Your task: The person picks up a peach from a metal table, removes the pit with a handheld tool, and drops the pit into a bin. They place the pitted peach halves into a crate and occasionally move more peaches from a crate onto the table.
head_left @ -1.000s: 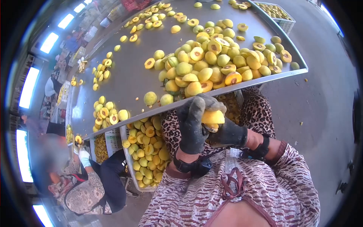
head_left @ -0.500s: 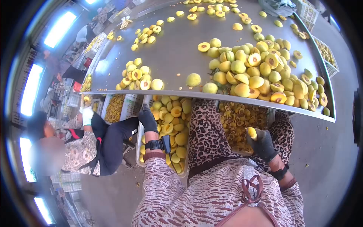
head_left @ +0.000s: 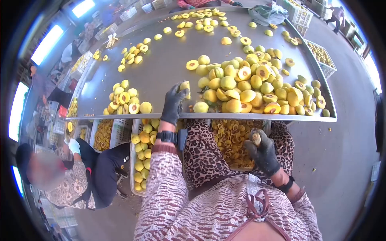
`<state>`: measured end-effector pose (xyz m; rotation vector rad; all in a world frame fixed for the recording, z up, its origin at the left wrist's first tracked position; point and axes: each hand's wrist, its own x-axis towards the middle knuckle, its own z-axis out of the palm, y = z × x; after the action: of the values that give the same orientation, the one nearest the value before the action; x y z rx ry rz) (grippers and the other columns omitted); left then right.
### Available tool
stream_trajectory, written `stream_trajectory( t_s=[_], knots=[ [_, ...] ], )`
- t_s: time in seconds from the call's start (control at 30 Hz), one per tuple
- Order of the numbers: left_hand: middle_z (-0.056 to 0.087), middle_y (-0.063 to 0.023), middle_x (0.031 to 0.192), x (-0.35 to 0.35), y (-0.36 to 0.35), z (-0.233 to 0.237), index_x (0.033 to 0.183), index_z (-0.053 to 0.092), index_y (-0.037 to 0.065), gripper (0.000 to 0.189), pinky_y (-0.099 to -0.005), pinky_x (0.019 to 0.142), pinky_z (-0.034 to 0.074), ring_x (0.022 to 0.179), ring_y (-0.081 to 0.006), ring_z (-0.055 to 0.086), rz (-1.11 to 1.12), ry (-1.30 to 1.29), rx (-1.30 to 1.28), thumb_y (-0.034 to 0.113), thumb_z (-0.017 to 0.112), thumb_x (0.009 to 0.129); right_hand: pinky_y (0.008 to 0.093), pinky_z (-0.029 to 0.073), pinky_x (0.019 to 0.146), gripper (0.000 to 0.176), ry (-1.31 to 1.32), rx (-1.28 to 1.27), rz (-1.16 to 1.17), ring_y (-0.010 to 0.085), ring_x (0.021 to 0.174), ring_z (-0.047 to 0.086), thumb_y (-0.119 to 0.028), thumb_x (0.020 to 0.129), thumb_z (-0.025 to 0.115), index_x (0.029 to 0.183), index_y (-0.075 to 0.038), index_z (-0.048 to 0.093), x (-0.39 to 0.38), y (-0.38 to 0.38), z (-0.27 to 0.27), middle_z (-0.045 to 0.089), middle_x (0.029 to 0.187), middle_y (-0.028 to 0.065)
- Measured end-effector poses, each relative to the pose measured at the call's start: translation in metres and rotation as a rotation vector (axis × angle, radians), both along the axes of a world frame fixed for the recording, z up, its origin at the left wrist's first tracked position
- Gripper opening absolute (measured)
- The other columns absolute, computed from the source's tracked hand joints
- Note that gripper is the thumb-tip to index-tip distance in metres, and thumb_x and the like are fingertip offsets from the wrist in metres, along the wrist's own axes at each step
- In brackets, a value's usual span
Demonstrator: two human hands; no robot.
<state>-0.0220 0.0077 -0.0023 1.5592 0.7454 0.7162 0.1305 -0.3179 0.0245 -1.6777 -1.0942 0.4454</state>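
My left hand (head_left: 174,103), in a dark glove, is above the near edge of the metal table (head_left: 161,72), closed on a yellow peach (head_left: 184,88). Just right of it lies a large pile of whole and halved peaches (head_left: 245,84). My right hand (head_left: 263,154), also gloved, is low over my lap, closed around a small pale object (head_left: 256,139) with a rounded end. Its kind I cannot make out. Below and beside that hand is a crate of peach pieces (head_left: 231,138). A crate of peaches (head_left: 140,160) stands left of my legs.
Smaller groups of peaches (head_left: 124,98) lie on the table's left side. A plastic bag (head_left: 268,15) sits at the far edge. At the left a co-worker (head_left: 72,176) sits beside another crate (head_left: 103,134). A filled crate (head_left: 321,54) stands beyond the right edge.
My left hand has risen from over the peach crate to the table and now grips a peach. The yellow piece seen in my right hand no longer shows. The view has shifted.
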Motion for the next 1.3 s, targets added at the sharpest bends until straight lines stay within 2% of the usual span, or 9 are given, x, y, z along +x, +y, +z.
stream_trajectory(
  t_s=[0.07,0.13,0.17,0.2,0.33,0.47,0.8,0.97,1.3],
  knots=[
    [0.064,-0.0063,0.110,0.003,-0.050,0.024,0.125,0.056,-0.004,0.043,-0.0278,0.085,0.053,0.096,-0.0161,0.064,-0.025,-0.507,-0.155,0.023,0.064,0.093,0.0425,0.049,0.056,0.019,0.003,0.144,-0.027,0.0415,0.065,0.063,-0.017,0.087,0.066,0.091,-0.001,0.057,-0.003,0.006,-0.040,0.064,0.071,0.0209],
    [0.065,-0.0079,0.110,-0.006,-0.081,0.025,0.129,0.053,-0.003,0.041,-0.0278,0.085,0.053,0.093,-0.0163,0.064,-0.002,-0.406,-0.030,0.025,0.056,0.098,0.0440,0.048,0.055,0.016,-0.094,-0.267,0.153,0.0418,0.063,0.061,-0.018,0.087,0.065,0.089,-0.004,0.059,0.002,0.003,-0.078,0.061,0.067,0.0214],
    [0.063,-0.0176,0.117,-0.015,-0.096,0.030,0.130,0.052,-0.002,0.043,-0.0326,0.091,0.052,0.105,-0.0208,0.063,-0.173,-0.569,-0.448,0.031,0.043,0.104,0.0459,0.046,0.054,0.015,-0.166,-0.162,0.166,0.0433,0.063,0.059,-0.019,0.087,0.064,0.085,-0.005,0.058,-0.005,0.008,-0.063,0.058,0.064,0.0224],
    [0.063,-0.0174,0.118,-0.020,-0.089,-0.011,0.134,0.047,-0.002,0.052,-0.0349,0.085,0.056,0.099,-0.0229,0.066,-0.085,-0.229,-0.050,0.039,0.041,0.104,0.0459,0.046,0.054,0.015,-0.148,-0.172,0.166,0.0433,0.063,0.059,-0.019,0.087,0.064,0.085,-0.005,0.058,-0.009,0.012,-0.048,0.058,0.064,0.0224],
    [0.063,-0.0082,0.117,-0.002,-0.151,0.020,0.131,0.052,-0.002,0.058,-0.0313,0.088,0.052,0.098,-0.0177,0.063,-0.167,-0.428,-0.525,0.046,0.036,0.104,0.0469,0.043,0.054,0.019,-0.025,-0.118,0.290,0.0443,0.065,0.058,-0.018,0.086,0.064,0.081,-0.003,0.054,-0.010,0.029,-0.025,0.057,0.065,0.0227],
    [0.061,-0.0115,0.122,0.022,-0.166,0.009,0.126,0.056,-0.003,0.065,-0.0341,0.100,0.045,0.111,-0.0197,0.058,-0.140,-0.503,-0.600,0.054,0.037,0.101,0.0474,0.044,0.057,0.017,0.006,-0.069,0.245,0.0460,0.069,0.057,-0.015,0.085,0.065,0.082,-0.002,0.055,-0.009,0.028,-0.008,0.056,0.068,0.0243],
    [0.067,-0.0161,0.105,0.038,-0.186,0.017,0.110,0.061,-0.005,0.053,-0.0330,0.085,0.053,0.094,-0.0220,0.066,-0.116,-0.334,-0.393,0.043,0.040,0.103,0.0461,0.046,0.062,0.015,0.086,-0.097,0.215,0.0448,0.075,0.060,-0.012,0.082,0.067,0.084,0.001,0.060,0.000,0.017,0.005,0.061,0.076,0.0247],
    [0.069,-0.0160,0.099,0.036,-0.188,0.008,0.099,0.065,-0.006,0.049,-0.0323,0.083,0.052,0.088,-0.0200,0.066,-0.171,-0.329,-0.498,0.039,0.045,0.100,0.0396,0.047,0.059,0.011,0.237,-0.263,0.281,0.0315,0.058,0.061,-0.009,0.081,0.064,0.083,0.002,0.064,-0.001,0.000,0.007,0.061,0.067,0.0207],
    [0.070,-0.0142,0.092,0.045,-0.201,0.024,0.095,0.067,-0.006,0.052,-0.0321,0.079,0.052,0.083,-0.0194,0.065,-0.119,-0.251,-0.043,0.041,0.044,0.101,0.0317,0.042,0.051,0.014,0.204,-0.136,0.279,0.0066,0.056,0.044,-0.007,0.082,0.065,0.074,0.003,0.059,0.001,-0.001,-0.022,0.050,0.056,0.0072]
  ],
)
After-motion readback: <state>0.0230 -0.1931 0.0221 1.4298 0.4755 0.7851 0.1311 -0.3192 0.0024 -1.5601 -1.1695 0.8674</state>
